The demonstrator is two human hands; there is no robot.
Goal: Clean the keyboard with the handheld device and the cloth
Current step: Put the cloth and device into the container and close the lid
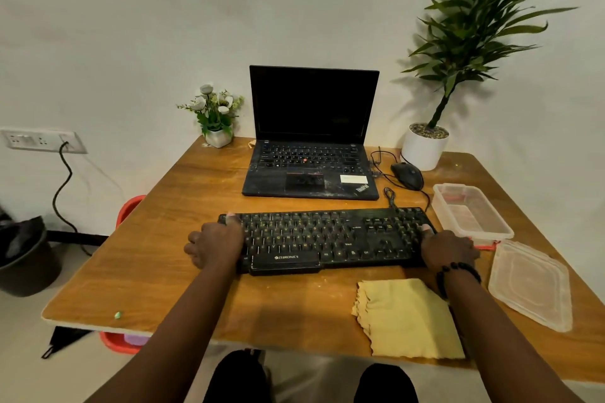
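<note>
Nearest the desk [183, 275] edge lay a yellow cloth [409, 317], flat and part folded, just beside the right forearm and touching neither hand. Beyond it sat the black keyboard [327, 239], lying across the middle of the desk, its cable running off the far edge. Both hands were on it, one at each end. Left hand [214, 244] gripped the left end, fingers curled round the side, thumb up on the far corner. Right hand [448, 247] gripped the right end the same way, thumb laid on the keys; a dark bead bracelet [456, 271] on that wrist. No handheld device in view. Right of the keyboard stood a clear plastic tub [471, 214], its lid [528, 285] lying nearer, beside the cloth. Farther back: an open laptop [311, 141], screen dark; a black mouse [407, 175]; a small flower pot [217, 118]; a tall potted plant [425, 144] at the wall.
</note>
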